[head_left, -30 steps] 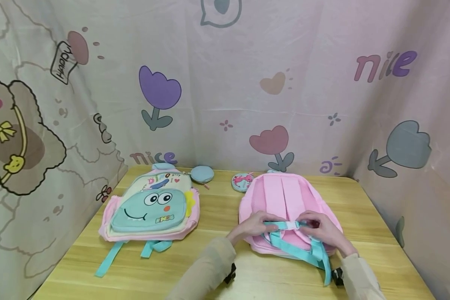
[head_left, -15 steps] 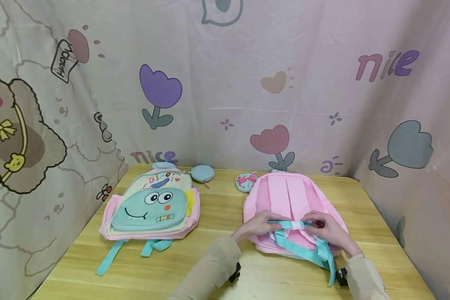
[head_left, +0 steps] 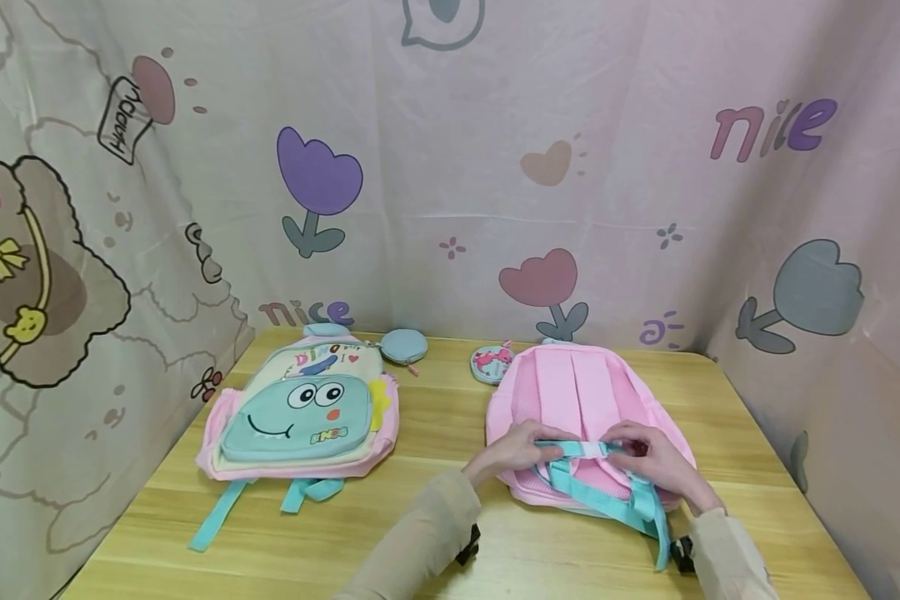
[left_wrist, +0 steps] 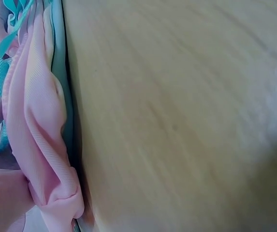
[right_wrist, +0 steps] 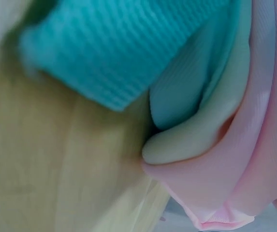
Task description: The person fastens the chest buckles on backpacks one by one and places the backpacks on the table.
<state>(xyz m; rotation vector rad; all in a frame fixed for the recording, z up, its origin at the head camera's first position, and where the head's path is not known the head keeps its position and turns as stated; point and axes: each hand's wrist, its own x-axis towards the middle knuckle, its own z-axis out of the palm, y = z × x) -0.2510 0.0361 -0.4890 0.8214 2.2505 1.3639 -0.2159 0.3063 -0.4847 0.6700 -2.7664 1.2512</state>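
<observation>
A pink backpack (head_left: 555, 392) lies on the table with its back panel and shoulder straps facing up. Across its lower part runs a teal strap joined by a pale pink buckle (head_left: 592, 450). My left hand (head_left: 516, 447) pinches the teal strap left of the buckle, thumb below and fingers above. On the other side my right hand (head_left: 652, 457) pinches the strap close to the buckle. More teal webbing (head_left: 596, 500) hangs in loops below both hands. In the right wrist view a loose teal strap end (right_wrist: 114, 53) fills the upper left, beside the bag's side.
At the left lies a second backpack (head_left: 300, 417), with a smiling dinosaur face and two teal straps toward the front. A round blue pouch (head_left: 404, 347) is attached to it. Another round pouch (head_left: 491, 364) sits beside the pink backpack. The wooden table (head_left: 435, 417) meets a printed curtain behind.
The pink backpack and both hands shifted slightly to the right early on, the hands keeping their hold on the strap. Over the last half second almost nothing moved.
</observation>
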